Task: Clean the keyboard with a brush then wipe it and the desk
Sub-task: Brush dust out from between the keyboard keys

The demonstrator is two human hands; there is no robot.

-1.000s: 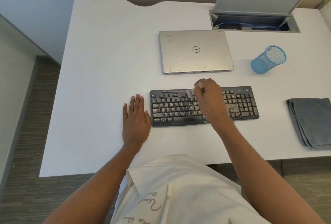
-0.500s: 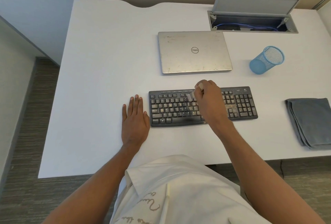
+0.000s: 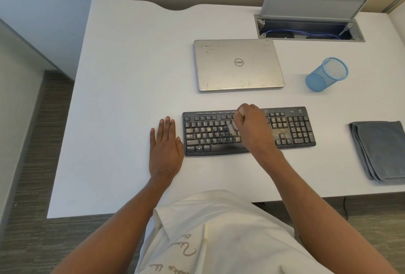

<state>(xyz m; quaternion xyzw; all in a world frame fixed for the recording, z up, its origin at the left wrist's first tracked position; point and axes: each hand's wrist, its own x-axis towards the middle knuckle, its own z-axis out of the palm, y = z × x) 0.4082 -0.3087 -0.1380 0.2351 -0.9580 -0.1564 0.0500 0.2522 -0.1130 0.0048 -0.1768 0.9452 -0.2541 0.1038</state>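
A black keyboard [image 3: 210, 133] lies on the white desk [image 3: 122, 98], with yellowish crumbs on its keys, thickest right of the middle. My right hand [image 3: 252, 127] hovers over the keyboard's middle and grips a small brush [image 3: 232, 128], whose blurred bristles touch the keys to the left of my knuckles. Only the pale handle tip shows above my fingers. My left hand [image 3: 165, 151] lies flat on the desk, fingers straight, its thumb side against the keyboard's left edge. A folded grey cloth [image 3: 381, 151] lies at the desk's right edge.
A closed silver laptop [image 3: 237, 65] sits behind the keyboard. A blue mesh pen cup [image 3: 326, 75] lies tipped on its side at the right. An open cable hatch [image 3: 306, 30] is at the back right. The desk's front edge is close to my body.
The brush bristles have swept down from the upper key rows toward the middle rows. My right hand stays over the keyboard's middle. My left hand has not moved.
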